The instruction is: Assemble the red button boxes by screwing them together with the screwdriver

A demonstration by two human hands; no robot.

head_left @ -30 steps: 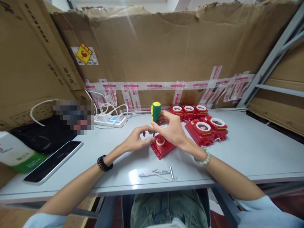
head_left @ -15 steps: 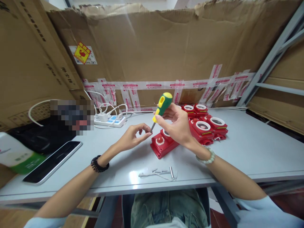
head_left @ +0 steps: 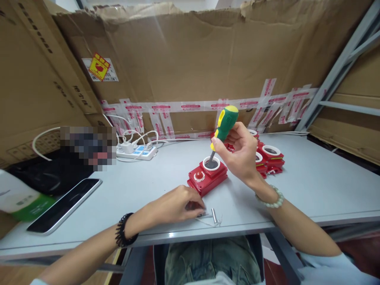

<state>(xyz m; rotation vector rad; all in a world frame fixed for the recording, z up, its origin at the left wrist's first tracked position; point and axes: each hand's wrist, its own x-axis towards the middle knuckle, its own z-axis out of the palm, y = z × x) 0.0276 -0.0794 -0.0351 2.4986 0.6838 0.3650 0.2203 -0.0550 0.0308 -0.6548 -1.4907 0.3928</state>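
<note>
My right hand [head_left: 242,152] grips a green and yellow screwdriver [head_left: 227,122], its shaft pointing down over the white-ringed round window of a red box [head_left: 212,181]. Whether the tip touches the window is unclear. A red domed knob sits at the box's near-left end. In front of that box, my left hand [head_left: 178,206] is lowered to the table with curled fingers at small metal parts [head_left: 204,215]; its fingertips are partly hidden. A short metal rod [head_left: 214,215] and thin white string lie just right of those fingers.
More red boxes [head_left: 271,158] stand behind and right of my right hand. A white power strip [head_left: 142,152] with cables lies at the back left. At the left are a phone [head_left: 67,206] and a green-white packet [head_left: 29,202]. Cardboard [head_left: 190,59] walls the table's back.
My left hand has moved down from the screwdriver tip to the small parts. My right hand has carried the screwdriver rightward, over the red box, uncovering its round window.
</note>
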